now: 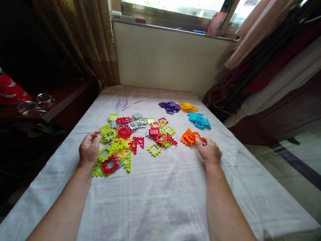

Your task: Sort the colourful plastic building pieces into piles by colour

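My right hand point(210, 152) pinches an orange interlocking plastic building piece point(197, 135) at the edge of a small orange pile point(188, 137). On the other side, my left hand point(89, 148) is closed, its fingers curled against the left edge of a mixed heap. Whatever those fingers may hold is hidden. Near them lie a lime green piece point(107, 130), a green square frame point(105, 154) and a red square frame point(110, 164). Red, grey, yellow and green notched pieces overlap across the heap, with a red piece point(153, 131) toward its right.
Sorted piles of purple pieces point(170, 107), yellow pieces point(188, 107) and blue pieces point(199, 120) lie at the far right of the cloth-covered table point(150, 201). Eyeglasses point(44, 98) rest on a dark side cabinet at left. A wall and window stand behind; clothes hang at right.
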{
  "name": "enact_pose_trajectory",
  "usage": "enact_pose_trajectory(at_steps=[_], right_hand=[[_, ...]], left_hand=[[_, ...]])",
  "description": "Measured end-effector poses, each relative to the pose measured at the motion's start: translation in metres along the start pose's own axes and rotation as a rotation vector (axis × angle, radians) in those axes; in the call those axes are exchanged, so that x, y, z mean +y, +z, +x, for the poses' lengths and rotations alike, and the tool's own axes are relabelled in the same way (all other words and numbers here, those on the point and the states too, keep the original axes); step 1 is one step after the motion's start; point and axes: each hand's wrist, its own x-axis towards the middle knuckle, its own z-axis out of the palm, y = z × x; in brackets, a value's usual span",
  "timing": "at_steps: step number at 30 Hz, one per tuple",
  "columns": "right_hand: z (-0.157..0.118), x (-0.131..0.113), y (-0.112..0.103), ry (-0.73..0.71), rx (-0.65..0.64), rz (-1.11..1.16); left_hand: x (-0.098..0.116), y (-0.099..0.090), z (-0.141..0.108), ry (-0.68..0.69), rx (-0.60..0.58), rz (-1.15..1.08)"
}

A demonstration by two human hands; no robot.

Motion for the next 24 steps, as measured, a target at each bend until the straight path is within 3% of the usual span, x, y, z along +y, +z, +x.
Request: enact_pose_trajectory(at_steps=[3, 6, 11, 15, 19, 24], right_hand=[[-0.005, -0.014, 0.000, -0.078, 0.093, 0.014], [-0.020, -0.050, -0.001, -0.295, 0.088, 0.084], [-0.070, -0.152, -0.001, -0.858, -0.206, 0.190], [-0.103, -0.227, 0.009, -1.140, -0.379, 0.191], [-0.110, -0.268, 0.027, -1.213, -0.494, 0.114], [-0.086, -0.257, 0.040, -1.142, -0.499, 0.018]], left_hand=[[0.001, 0.000, 0.000, -0.014, 0.007, 0.008], [0.003, 0.000, -0.001, -0.035, 0.010, 0.001], [0.000, 0.001, 0.000, -0.031, -0.009, 0.007], [-0.004, 0.000, 0.001, 0.084, -0.020, 0.054], [-0.001, -0.003, -0.002, 0.265, -0.108, 0.212], [0.002, -0.005, -0.004, 0.313, -0.249, 0.345]])
